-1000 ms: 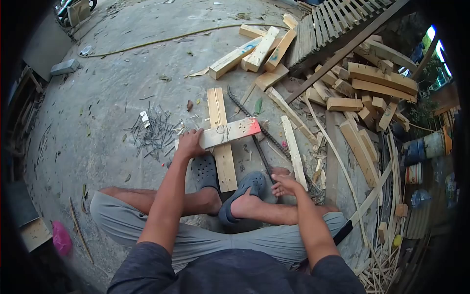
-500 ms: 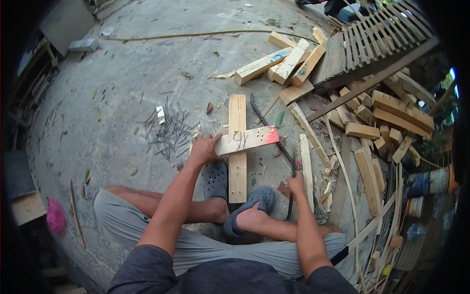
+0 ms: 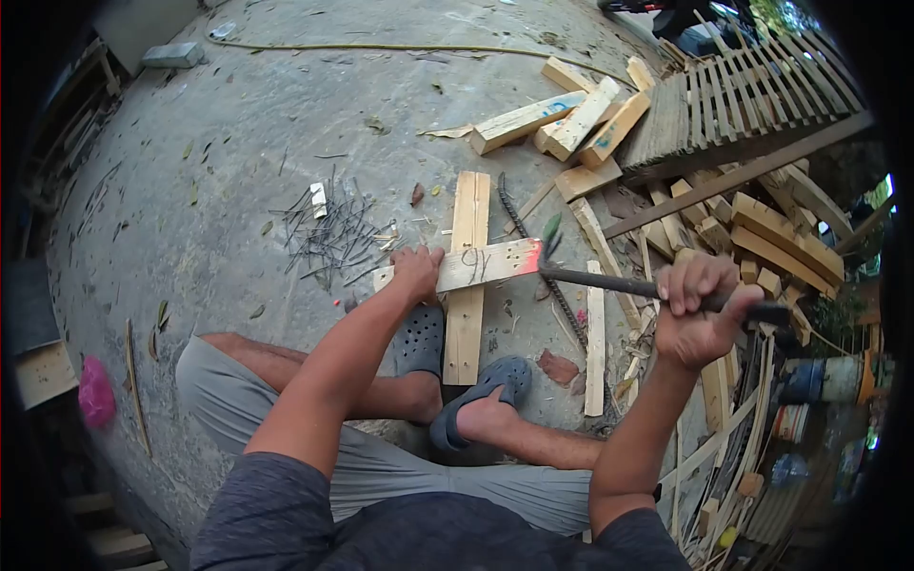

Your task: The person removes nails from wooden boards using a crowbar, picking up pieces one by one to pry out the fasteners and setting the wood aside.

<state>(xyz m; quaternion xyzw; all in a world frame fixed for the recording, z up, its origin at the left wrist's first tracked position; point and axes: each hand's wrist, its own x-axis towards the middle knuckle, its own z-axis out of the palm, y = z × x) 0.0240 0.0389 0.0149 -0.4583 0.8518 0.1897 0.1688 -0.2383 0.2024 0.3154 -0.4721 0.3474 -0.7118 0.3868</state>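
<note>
A short wooden board [image 3: 495, 266] with a pink-painted end and dark holes lies across a longer wooden plank [image 3: 466, 333] on the concrete. My left hand [image 3: 417, 273] grips the short board near its left end, fingers curled over the edge. Raised on the right, my right hand [image 3: 700, 309] is closed around a dark pry bar [image 3: 609, 281]. Its bent, claw-like tip meets or hovers at the pink end; contact is not clear. A ribbed steel rod [image 3: 514, 211] lies on the ground just beyond, partly behind the bar, beside a green leaf [image 3: 551, 226].
Loose nails [image 3: 328, 228] are scattered left of the boards. Cut timber blocks [image 3: 524, 124] lie ahead, near a slatted pallet [image 3: 733, 95]. A larger wood pile [image 3: 785, 238] stands right. My clogs [image 3: 419, 343] flank the plank. A yellow hose [image 3: 381, 46] crosses the far floor.
My right hand has risen from low beside my foot, out to the right, bringing the pry bar's tip to the pink end. My left hand stays on the short board.
</note>
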